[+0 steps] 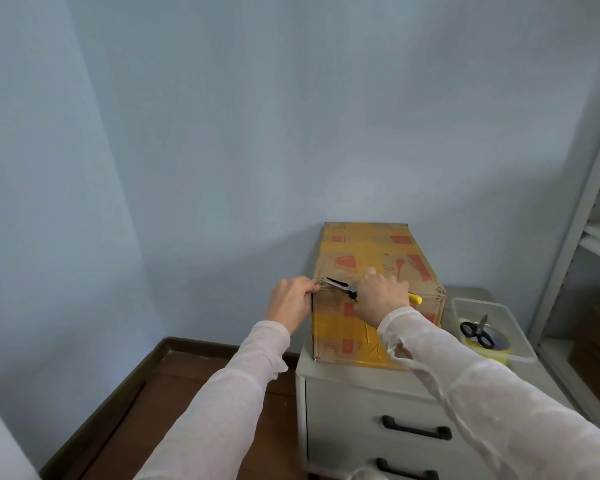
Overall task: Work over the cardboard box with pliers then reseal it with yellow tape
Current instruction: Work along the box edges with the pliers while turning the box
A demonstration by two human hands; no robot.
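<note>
A cardboard box [371, 254] with red print and yellow tape strips stands on a grey drawer cabinet [368, 393]. My left hand [291, 299] grips the box's near top-left corner. My right hand [381, 296] is closed around yellow-handled pliers [340, 287] lying along the near top edge. Their dark jaws point left and reach that same corner. A yellow handle end sticks out to the right of my fist. A roll of yellow tape [492, 346] lies in a clear tray to the right.
The clear plastic tray [520, 355] on the cabinet also holds black-handled scissors [477, 332] resting on the tape. A grey metal shelf unit [582, 216] rises at the far right. Blue walls close in behind and left; brown floor [174, 386] lies below left.
</note>
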